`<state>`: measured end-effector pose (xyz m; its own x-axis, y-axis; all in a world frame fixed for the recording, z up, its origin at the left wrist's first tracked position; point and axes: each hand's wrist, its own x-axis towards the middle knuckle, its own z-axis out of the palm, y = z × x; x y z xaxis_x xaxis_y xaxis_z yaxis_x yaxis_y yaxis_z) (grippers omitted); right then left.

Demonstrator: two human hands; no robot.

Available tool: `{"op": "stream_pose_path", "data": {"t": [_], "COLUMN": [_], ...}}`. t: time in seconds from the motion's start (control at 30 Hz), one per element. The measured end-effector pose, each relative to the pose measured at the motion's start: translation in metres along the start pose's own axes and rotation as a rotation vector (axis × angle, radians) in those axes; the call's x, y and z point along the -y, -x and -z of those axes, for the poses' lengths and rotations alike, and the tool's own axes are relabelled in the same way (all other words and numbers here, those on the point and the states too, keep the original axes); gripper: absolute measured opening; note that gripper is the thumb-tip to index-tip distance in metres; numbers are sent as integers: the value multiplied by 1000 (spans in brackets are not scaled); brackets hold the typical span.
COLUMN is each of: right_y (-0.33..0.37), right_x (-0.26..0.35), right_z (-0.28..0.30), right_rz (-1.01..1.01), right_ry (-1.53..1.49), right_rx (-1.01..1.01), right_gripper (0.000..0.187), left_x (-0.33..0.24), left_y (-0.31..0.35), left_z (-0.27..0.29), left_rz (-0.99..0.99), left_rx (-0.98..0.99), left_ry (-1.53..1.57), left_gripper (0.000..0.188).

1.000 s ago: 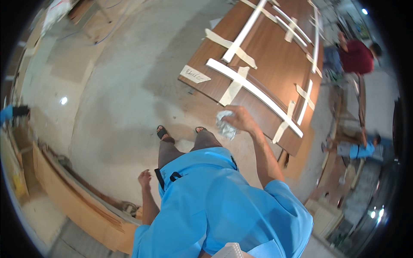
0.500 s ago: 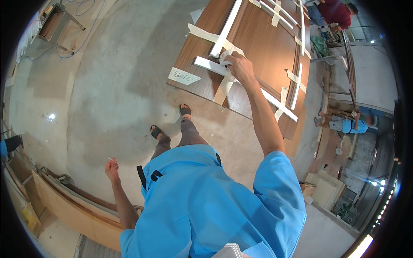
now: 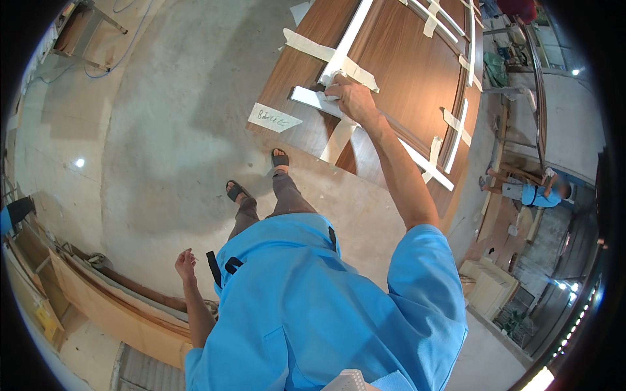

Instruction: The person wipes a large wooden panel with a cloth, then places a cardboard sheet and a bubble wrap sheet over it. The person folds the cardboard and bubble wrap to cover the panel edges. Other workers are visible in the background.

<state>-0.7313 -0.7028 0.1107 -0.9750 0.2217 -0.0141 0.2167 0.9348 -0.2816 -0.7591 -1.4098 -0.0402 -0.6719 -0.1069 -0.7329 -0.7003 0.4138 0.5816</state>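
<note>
My right hand (image 3: 357,103) is closed on a crumpled white cloth (image 3: 334,78). It presses the cloth at the corner where a long white strip (image 3: 350,36) meets a crossing white strip (image 3: 313,98). Both strips lie on a brown wood-grain panel (image 3: 385,62), which has masking tape (image 3: 306,45) across it. A pale label with handwriting (image 3: 275,118) sticks at the panel's near left corner. Away from the panel, low on the left, my left hand (image 3: 186,262) is closed in a pinch. A thin white stick-like piece shows at its fingers, too small to name.
Long boards (image 3: 117,309) lean at lower left. A metal-framed stand (image 3: 81,32) is at upper left, with a blue hose on the floor. A co-worker in blue (image 3: 544,193) stands at the right, near another upright panel (image 3: 536,85). Stacked pale boards (image 3: 489,287) sit at lower right.
My right hand with the cloth has shifted slightly left along the strip corner. My left hand has moved a little right and lower. The view has shifted slightly.
</note>
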Motion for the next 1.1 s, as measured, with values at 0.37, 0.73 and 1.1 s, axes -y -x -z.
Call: {"op": "stream_pose_path", "data": {"t": [0.37,0.73,1.1], "right_y": [12,1,-8], "right_x": [5,-5,-2], "right_z": [33,8,1], "right_rz": [-171,-24,-54], "right_ry": [-108,-32,-127], "right_rx": [-61,-41,-22], "right_gripper": [35,27,22], "left_x": [-24,-18,-20], "left_y": [-9,-1,-4], "left_z": [-16,-17,-22], "left_rz": [-64,-36,-11], "left_rx": [28,-2,22], "left_ry": [34,-15,-33], "left_gripper": [17,17,15]}}
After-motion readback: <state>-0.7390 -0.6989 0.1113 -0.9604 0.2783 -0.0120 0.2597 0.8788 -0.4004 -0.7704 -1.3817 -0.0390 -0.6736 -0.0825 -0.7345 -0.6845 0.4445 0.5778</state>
